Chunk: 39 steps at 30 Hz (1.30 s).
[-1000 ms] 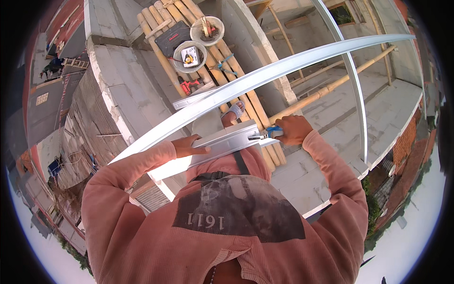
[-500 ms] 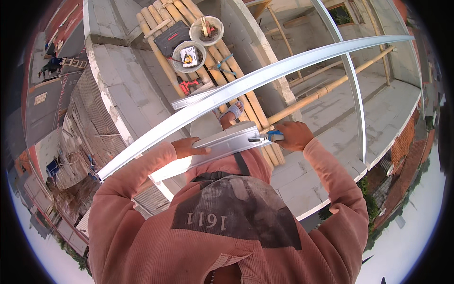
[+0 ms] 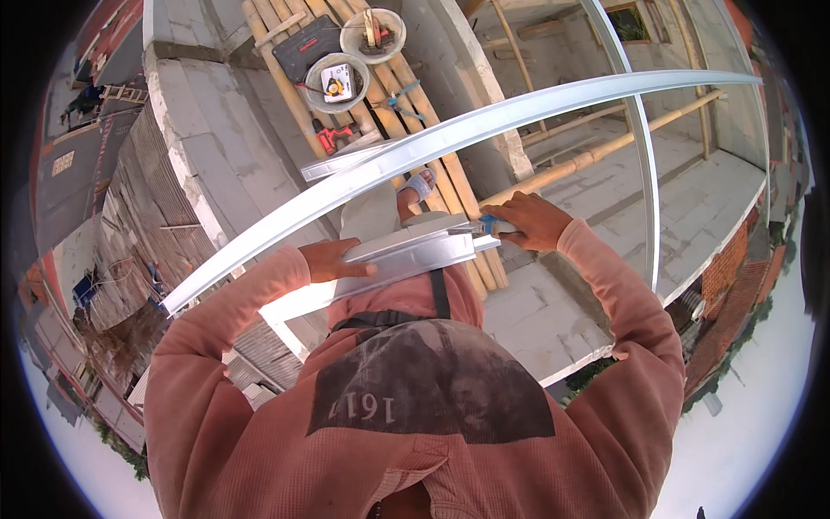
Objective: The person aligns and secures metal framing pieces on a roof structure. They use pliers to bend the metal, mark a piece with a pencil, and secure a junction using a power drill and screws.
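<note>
My left hand point(image 3: 335, 261) is closed round a silver metal channel point(image 3: 415, 256) lying across my lap, its thumb along the top. My right hand point(image 3: 532, 223) grips what look like blue-handled tin snips point(image 3: 491, 227). Their metal jaws meet the channel's right end; the fingers hide part of the handles. Just beyond the channel, a long silver metal beam point(image 3: 450, 134) slants from lower left to upper right. A shorter metal piece point(image 3: 333, 162) lies partly under it.
Bamboo poles point(image 3: 454, 186) form a platform under my sandalled foot point(image 3: 421, 183). On it are a red drill point(image 3: 333, 136), a black case point(image 3: 309, 56) and two buckets point(image 3: 367, 85) point(image 3: 399, 43) of tools. Block walls point(image 3: 212, 130) drop away on both sides; an upright metal beam point(image 3: 647, 173) stands right.
The snips and my right hand have shifted up and slightly left, with the jaws now against the channel's upper edge. My left hand still holds the channel; the whole view has shifted slightly.
</note>
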Each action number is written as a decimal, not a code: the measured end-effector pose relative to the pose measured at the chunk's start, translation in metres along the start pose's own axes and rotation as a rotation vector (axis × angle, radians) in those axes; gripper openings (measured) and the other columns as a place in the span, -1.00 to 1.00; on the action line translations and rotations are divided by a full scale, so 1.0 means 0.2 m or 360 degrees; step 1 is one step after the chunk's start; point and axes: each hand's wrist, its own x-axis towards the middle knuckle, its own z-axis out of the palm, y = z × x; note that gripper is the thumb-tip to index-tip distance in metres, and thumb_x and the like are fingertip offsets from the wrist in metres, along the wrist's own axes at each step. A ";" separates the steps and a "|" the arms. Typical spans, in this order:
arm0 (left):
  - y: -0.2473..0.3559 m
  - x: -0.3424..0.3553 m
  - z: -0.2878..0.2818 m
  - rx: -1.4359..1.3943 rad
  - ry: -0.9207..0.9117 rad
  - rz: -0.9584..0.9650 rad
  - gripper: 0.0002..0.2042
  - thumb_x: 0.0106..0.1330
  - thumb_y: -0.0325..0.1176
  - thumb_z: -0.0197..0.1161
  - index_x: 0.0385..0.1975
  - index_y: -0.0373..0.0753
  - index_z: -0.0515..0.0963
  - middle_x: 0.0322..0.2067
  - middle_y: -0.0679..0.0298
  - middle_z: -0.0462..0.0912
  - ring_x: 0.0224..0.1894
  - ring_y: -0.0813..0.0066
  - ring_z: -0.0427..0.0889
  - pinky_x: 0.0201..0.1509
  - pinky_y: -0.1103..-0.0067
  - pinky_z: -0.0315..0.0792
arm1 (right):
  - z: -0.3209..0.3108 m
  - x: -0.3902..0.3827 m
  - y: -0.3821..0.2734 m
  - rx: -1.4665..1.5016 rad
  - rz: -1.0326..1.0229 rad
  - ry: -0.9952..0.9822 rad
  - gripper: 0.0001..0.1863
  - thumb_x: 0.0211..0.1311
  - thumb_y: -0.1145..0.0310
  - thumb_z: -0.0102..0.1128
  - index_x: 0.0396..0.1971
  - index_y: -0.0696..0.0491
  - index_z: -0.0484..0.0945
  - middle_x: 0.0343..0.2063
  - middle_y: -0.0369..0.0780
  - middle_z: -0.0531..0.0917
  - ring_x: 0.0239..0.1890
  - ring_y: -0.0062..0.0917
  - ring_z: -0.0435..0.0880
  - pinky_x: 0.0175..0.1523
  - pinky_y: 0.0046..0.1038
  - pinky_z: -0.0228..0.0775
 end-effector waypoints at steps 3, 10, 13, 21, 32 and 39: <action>0.02 0.02 0.01 0.0051 0.0017 -0.0037 0.06 0.12 0.57 0.07 0.33 -0.36 0.32 0.20 -0.26 0.48 0.31 -0.12 0.46 0.39 0.25 0.32 | -0.03 0.01 -0.01 -0.0063 0.0031 -0.0021 -0.56 0.34 0.17 0.23 0.16 -0.04 0.47 -0.11 -0.16 0.67 0.03 -0.15 0.61 0.13 -0.11 0.45; 0.02 0.02 0.04 -0.0037 -0.0052 -0.0113 0.17 0.07 0.64 0.00 0.35 -0.46 0.25 0.26 -0.27 0.42 0.34 -0.09 0.42 0.43 0.29 0.29 | -0.01 0.00 -0.07 0.0014 0.0418 -0.0267 -0.59 0.24 0.09 0.26 0.00 0.01 0.53 -0.25 -0.07 0.71 -0.14 -0.07 0.71 -0.05 -0.08 0.56; 0.04 0.02 0.05 0.0017 -0.0027 -0.0149 0.20 0.04 0.65 0.03 0.34 -0.49 0.25 0.27 -0.27 0.41 0.35 -0.08 0.42 0.42 0.29 0.29 | -0.01 -0.05 -0.12 0.0017 0.0496 -0.0260 -0.57 0.20 0.11 0.29 0.01 0.00 0.52 -0.27 -0.05 0.71 -0.17 -0.05 0.72 -0.06 -0.06 0.56; 0.09 0.08 0.16 -0.0060 0.0216 -0.0496 0.27 -0.02 0.70 -0.03 0.26 -0.60 0.33 0.24 -0.39 0.39 0.35 -0.16 0.41 0.40 0.26 0.30 | -0.17 -0.03 -0.39 -0.0486 0.0454 0.0021 -0.82 0.24 0.32 0.19 -0.28 0.12 0.53 -0.41 -0.07 0.68 -0.38 -0.18 0.78 -0.33 -0.22 0.62; 0.10 0.12 0.00 -0.0055 0.0102 -0.0672 0.20 0.01 0.61 0.11 0.33 -0.53 0.31 0.28 -0.25 0.42 0.38 -0.05 0.37 0.43 0.28 0.23 | -0.41 0.23 -0.95 -0.0826 0.0868 -0.0647 -0.78 0.17 0.37 0.25 -0.20 0.09 0.65 -0.40 -0.15 0.73 -0.33 -0.36 0.79 -0.46 -0.25 0.59; 0.23 -0.16 -0.19 -0.0388 0.0015 0.0000 0.00 0.06 0.27 0.38 0.28 -0.52 0.24 0.14 -0.17 0.51 0.23 0.08 0.47 0.36 0.39 0.25 | -0.44 -0.08 -0.44 -0.0908 0.0530 0.0473 -0.75 0.13 0.40 0.27 -0.17 0.09 0.57 -0.37 -0.15 0.64 -0.29 -0.25 0.73 -0.29 -0.28 0.59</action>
